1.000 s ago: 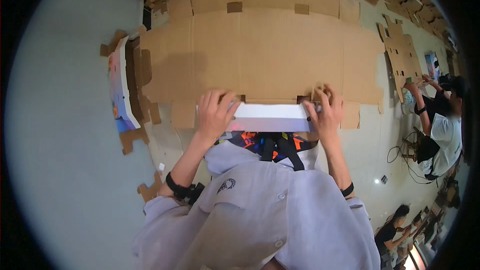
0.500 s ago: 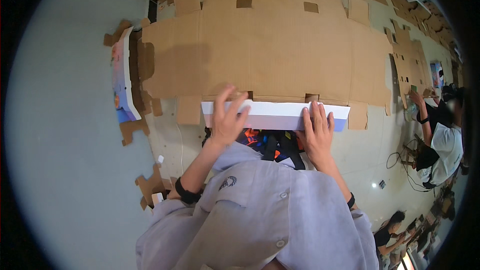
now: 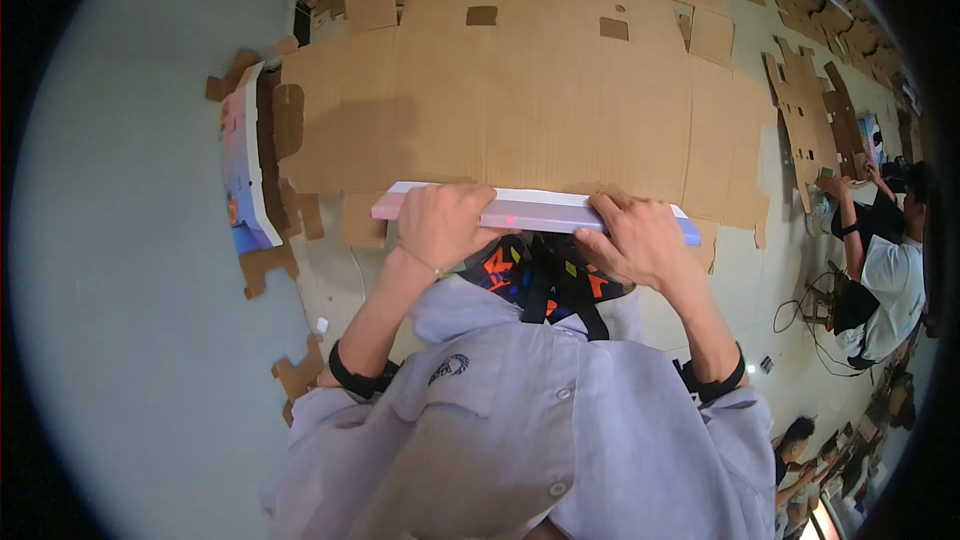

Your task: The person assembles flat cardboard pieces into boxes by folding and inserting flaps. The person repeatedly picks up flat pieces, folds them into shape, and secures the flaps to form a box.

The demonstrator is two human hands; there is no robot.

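Dressed in a loose pale grey shirt (image 3: 520,430) with small round buttons and a dark round emblem (image 3: 449,369) on the chest. Sleeves pushed up past the elbows. Black bands on both forearms: one on the left (image 3: 352,379), one on the right (image 3: 712,386). Black straps (image 3: 565,290) down the front, over a dark patch with orange, yellow and blue shapes. Left hand (image 3: 440,225) and right hand (image 3: 640,240) bare, no gloves.
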